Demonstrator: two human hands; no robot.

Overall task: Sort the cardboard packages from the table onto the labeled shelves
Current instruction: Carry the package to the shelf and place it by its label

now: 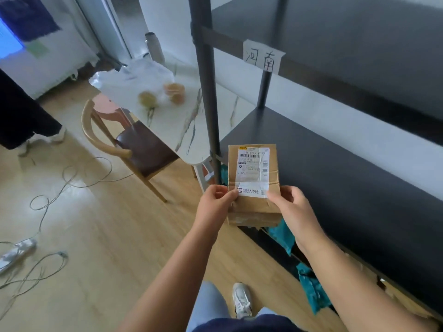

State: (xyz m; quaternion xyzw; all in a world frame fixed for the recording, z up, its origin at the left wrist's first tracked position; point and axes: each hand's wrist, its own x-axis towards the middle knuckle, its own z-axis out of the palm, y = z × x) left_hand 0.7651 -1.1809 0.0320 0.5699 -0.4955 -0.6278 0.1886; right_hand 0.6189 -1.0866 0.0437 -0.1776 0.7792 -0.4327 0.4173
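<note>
Head view: fingers (230,195) of the left hand (214,202) and those of the right hand (291,203) pinch the lower half of the cardboard package (253,183), held upright in the air just before the dark shelf (347,178). Best to read its shipping label (253,164) against the handwritten shelf tag (262,56) first, then set it flat, well inside the edge.
</note>
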